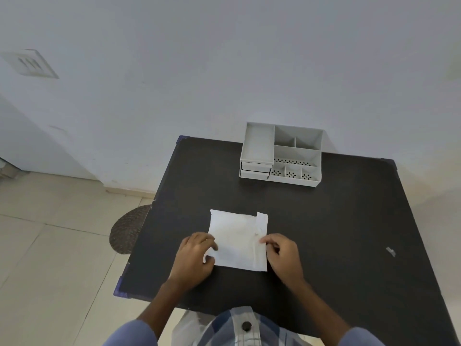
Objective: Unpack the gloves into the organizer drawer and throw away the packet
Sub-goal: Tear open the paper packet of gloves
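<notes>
Tabletop: dark square tabletop (pixel 324 233), bare around flat white paper packet (pixel 237 239).
Left hand (pixel 193 260): grip pinching packet's left edge.
Right hand (pixel 283 255): grip pinching its right edge.
Organizer: grey plastic organizer (pixel 282 156), far edge, drawers closed.

Both hands, left (pixel 193 258) and right (pixel 283 255), grip the white packet (pixel 237 242) flat on the table (pixel 336 233).

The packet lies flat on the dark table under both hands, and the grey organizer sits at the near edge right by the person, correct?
Not quite. The head view shows the organizer at the far edge, by the wall. The rest holds: the packet lies flat on the dark table under the left hand and right hand.
</notes>
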